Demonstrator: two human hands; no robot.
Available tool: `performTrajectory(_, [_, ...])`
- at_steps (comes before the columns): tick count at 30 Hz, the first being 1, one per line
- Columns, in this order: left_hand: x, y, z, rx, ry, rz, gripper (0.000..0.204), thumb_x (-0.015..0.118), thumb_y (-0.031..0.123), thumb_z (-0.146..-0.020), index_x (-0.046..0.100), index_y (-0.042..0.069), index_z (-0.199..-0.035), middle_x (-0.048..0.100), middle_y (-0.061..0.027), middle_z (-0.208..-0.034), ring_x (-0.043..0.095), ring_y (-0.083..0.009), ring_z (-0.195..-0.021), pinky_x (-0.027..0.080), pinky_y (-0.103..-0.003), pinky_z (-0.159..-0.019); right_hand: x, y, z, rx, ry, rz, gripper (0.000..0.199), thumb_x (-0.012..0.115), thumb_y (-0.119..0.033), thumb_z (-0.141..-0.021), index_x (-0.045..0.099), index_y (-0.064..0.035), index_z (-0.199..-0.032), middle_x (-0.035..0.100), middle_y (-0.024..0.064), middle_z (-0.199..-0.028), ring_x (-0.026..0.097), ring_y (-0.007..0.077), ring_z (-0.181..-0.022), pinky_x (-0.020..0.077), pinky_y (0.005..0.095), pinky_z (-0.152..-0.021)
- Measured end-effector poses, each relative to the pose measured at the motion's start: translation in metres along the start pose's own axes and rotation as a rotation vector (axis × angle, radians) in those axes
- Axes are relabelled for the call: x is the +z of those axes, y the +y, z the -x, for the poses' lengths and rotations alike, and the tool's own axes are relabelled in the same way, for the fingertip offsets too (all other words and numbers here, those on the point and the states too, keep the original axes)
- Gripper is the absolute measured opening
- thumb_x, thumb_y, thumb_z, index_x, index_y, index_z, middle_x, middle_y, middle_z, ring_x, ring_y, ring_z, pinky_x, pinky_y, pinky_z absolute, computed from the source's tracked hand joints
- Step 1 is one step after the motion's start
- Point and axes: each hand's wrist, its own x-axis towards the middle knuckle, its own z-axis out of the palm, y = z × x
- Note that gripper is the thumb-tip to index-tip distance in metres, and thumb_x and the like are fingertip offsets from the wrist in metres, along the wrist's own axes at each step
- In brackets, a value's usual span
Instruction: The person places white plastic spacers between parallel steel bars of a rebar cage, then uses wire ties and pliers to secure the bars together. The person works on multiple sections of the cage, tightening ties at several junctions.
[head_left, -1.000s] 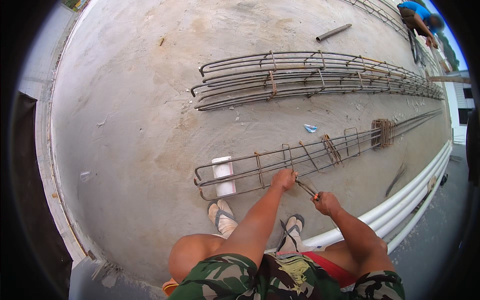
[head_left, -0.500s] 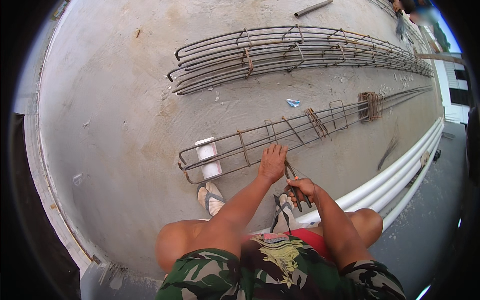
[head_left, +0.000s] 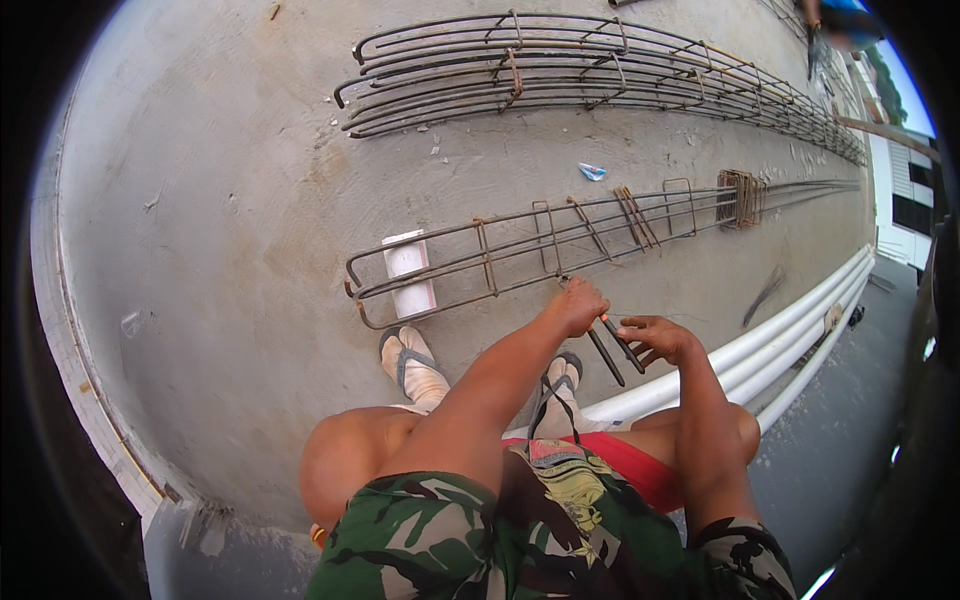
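Note:
A pair of pincers (head_left: 606,356) with dark handles and orange marks points down and right from my left hand (head_left: 582,305). That hand is closed around the tool near its head, beside the near bar of a rebar cage (head_left: 525,286). My right hand (head_left: 660,340) is just right of the handles, fingers apart and loosely curved; whether a fingertip touches a handle is hard to see. Several rusty square stirrups (head_left: 741,200) are bunched toward the cage's far right end, with others spaced along the bars. The pincers' jaws are mostly hidden by my left hand.
A white block (head_left: 410,272) lies under the cage's left end. Stacked rebar cages (head_left: 590,80) lie beyond. Long white pipes (head_left: 720,378) run along the right. A blue-white wrapper (head_left: 592,172) and wire strands (head_left: 765,297) lie on the concrete. Another person (head_left: 845,25) is at far right.
My left hand has shifted right and now grips the pincers instead of resting at the bar. My right hand has loosened off the handles and moved up and right. The view has tilted.

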Motion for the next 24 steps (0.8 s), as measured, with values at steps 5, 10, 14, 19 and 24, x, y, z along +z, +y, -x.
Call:
performTrajectory(5, [0.003, -0.003, -0.008, -0.052, -0.133, -0.057, 0.023, 0.074, 0.013, -0.066, 0.066, 0.015, -0.088, 0.065, -0.0055, -0.087, 0.058, -0.0261, -0.094, 0.038, -0.042, -0.085, -0.029, -0.047, 0.070, -0.458, 1.411, 0.796, 0.058, 0.060, -0.008, -0.081, 0.041, 0.0031, -0.134, 0.053, 0.0244, -0.114, 0.055, 0.0374, -0.100, 0.0457, 0.0425, -0.087])
performTrajectory(10, [-0.017, 0.005, -0.019, -0.101, -0.286, 0.024, 0.023, 0.074, 0.014, -0.067, 0.067, 0.016, -0.089, 0.066, -0.0055, -0.090, 0.060, -0.0277, -0.095, 0.038, -0.043, -0.083, 0.093, -0.044, 0.035, -0.463, 0.992, 1.112, 0.059, 0.068, -0.025, -0.079, 0.046, 0.0039, -0.125, 0.053, 0.0225, -0.114, 0.053, 0.0384, -0.109, 0.0433, 0.0460, -0.090])
performTrajectory(14, [-0.024, 0.006, -0.019, -0.114, -0.300, 0.044, 0.032, 0.072, 0.013, -0.070, 0.064, 0.015, -0.101, 0.064, -0.0070, -0.094, 0.058, -0.0275, -0.104, 0.035, -0.049, -0.096, 0.097, -0.008, -0.016, -0.111, 0.781, 0.946, 0.045, 0.067, -0.027, -0.079, 0.051, 0.0004, -0.111, 0.062, 0.0188, -0.095, 0.063, 0.0370, -0.093, 0.0496, 0.0458, -0.079])
performTrajectory(19, [-0.011, 0.001, 0.012, -0.023, 0.113, 0.007, 0.036, 0.069, 0.014, -0.074, 0.059, 0.014, -0.108, 0.060, -0.0082, -0.097, 0.053, -0.0262, -0.109, 0.025, -0.054, -0.111, 0.074, 0.011, -0.037, -0.227, 0.550, 0.793, 0.019, 0.061, -0.020, -0.083, 0.053, -0.0054, -0.090, 0.060, 0.0111, -0.072, 0.065, 0.0259, -0.067, 0.0505, 0.0436, -0.058])
performTrajectory(24, [-0.009, 0.017, 0.024, -0.054, 0.328, -0.076, 0.024, 0.066, 0.016, -0.074, 0.059, 0.011, -0.096, 0.059, -0.0087, -0.094, 0.055, -0.0262, -0.103, 0.030, -0.051, -0.108, 0.048, -0.001, -0.031, 0.171, -0.330, -0.419, 0.023, 0.061, -0.025, -0.086, 0.053, -0.0035, -0.088, 0.054, 0.0057, -0.070, 0.057, 0.0172, -0.060, 0.0476, 0.0386, -0.051])
